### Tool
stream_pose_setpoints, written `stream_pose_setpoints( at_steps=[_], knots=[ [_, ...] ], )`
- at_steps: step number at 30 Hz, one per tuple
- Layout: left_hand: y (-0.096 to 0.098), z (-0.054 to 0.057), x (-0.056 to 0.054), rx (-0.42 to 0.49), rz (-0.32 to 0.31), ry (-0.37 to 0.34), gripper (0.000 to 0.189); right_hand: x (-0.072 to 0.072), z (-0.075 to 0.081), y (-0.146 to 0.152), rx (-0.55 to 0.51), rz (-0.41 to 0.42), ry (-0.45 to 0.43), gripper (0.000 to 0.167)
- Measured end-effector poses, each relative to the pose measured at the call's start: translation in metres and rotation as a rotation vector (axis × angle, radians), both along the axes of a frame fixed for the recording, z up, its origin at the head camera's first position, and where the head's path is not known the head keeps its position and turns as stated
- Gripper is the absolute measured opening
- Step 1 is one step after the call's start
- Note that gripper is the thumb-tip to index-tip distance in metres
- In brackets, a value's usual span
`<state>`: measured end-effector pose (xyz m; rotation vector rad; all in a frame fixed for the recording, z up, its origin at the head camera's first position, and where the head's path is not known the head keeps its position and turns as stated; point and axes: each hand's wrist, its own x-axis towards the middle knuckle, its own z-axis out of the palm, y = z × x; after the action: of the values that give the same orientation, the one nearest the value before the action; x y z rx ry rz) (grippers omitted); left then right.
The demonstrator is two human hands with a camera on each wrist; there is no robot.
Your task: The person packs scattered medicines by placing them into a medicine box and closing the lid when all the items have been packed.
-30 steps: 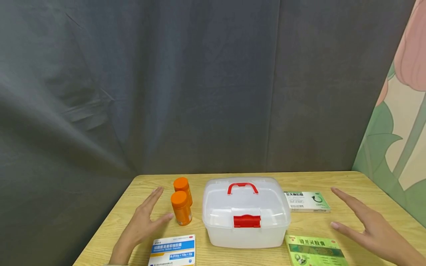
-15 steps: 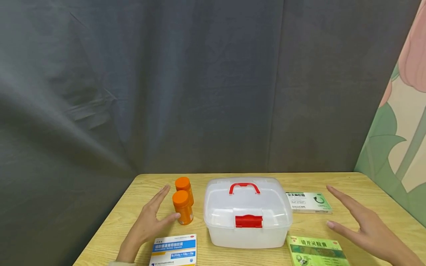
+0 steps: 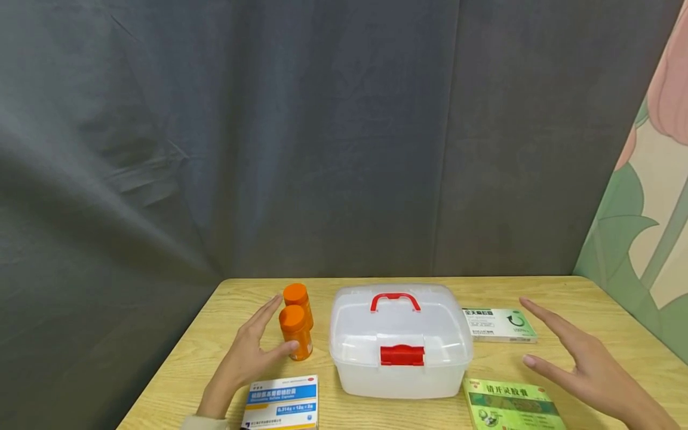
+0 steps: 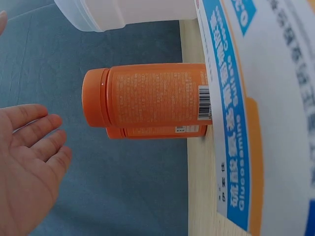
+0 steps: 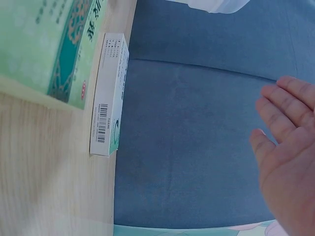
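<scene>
My left hand (image 3: 246, 353) hovers with fingers extended beside two orange bottles, the front bottle (image 3: 295, 334) and the rear bottle (image 3: 297, 295). In the left wrist view a gap shows between that hand and the front bottle (image 4: 152, 93). Below it lies a blue and white medicine box (image 3: 280, 401). My right hand (image 3: 591, 367) is held up on the right, fingers straight and thumb apart, holding nothing. Nearest to it are a white and green medicine box (image 3: 500, 325) and a light green box (image 3: 510, 406). A clear plastic case (image 3: 398, 380) with a closed lid stands between the hands.
The case has a red handle (image 3: 395, 297) and a red latch (image 3: 402, 356). Everything stands on a wooden table (image 3: 183, 364). A dark grey curtain (image 3: 344, 149) hangs behind it, and a flower-painted wall (image 3: 634, 209) is at the right.
Both hands have drifted inward, the left one rightward toward the bottles and the right one slightly leftward. The view has shifted a little; the bottles, boxes and case stay in place.
</scene>
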<state>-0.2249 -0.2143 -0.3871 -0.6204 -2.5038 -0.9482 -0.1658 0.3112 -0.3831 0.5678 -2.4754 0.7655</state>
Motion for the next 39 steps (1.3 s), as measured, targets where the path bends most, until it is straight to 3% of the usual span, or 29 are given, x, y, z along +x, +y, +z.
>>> stream_pose_setpoints(
  at_steps=[9, 16, 26, 33, 39],
  knots=[
    [0.005, -0.002, 0.001, 0.025, -0.024, -0.008, 0.080, -0.001, 0.002, -0.004, -0.034, 0.014, -0.071, 0.084],
    [0.010, -0.004, 0.001, 0.016, -0.059, 0.027, 0.079, -0.001, 0.000, -0.010, 0.005, 0.025, -0.007, 0.086],
    [0.015, -0.003, 0.003, 0.026, -0.053, -0.018, 0.080, -0.002, -0.003, -0.014, 0.008, 0.024, -0.057, 0.085],
    [0.019, -0.001, 0.004, 0.041, -0.063, -0.063, 0.079, -0.004, -0.005, -0.016, 0.021, 0.037, -0.010, 0.086],
    [0.022, -0.001, 0.003, 0.037, -0.089, -0.060, 0.079, -0.004, -0.005, -0.018, 0.022, 0.060, 0.027, 0.088]
  ],
)
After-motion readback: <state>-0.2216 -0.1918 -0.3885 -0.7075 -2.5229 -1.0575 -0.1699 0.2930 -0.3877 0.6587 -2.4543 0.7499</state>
